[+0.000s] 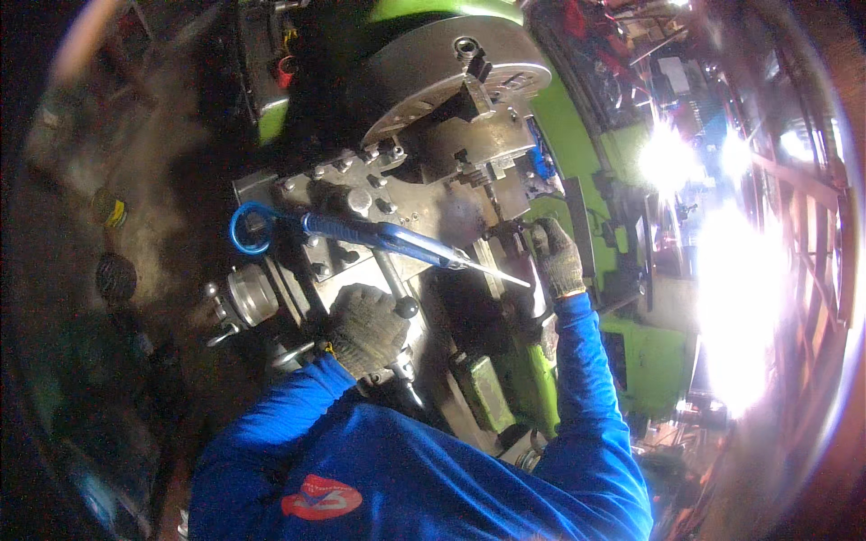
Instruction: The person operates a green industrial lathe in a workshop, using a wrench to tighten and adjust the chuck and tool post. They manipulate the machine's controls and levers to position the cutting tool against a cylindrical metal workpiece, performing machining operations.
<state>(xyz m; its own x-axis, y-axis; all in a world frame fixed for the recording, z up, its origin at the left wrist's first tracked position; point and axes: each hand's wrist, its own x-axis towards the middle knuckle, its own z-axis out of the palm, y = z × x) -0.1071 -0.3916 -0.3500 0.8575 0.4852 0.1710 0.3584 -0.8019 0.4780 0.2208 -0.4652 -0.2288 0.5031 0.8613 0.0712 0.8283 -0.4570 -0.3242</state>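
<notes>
From view centre: at 9 o'clock, one round metal dial, smooth-sided. Between 9 and 10, running inward, one slim blue air gun, loop-ended, thin pale nozzle, across a bolted metal block. At 7–8, left hand, grey knit glove, fingers together; grip can't be told. Just beside it, one black ball knob. At 12, one thick steel chuck. At 3, right hand, matching knit, fingers bent by a dark metal part; clamped or not, can't tell.
</notes>
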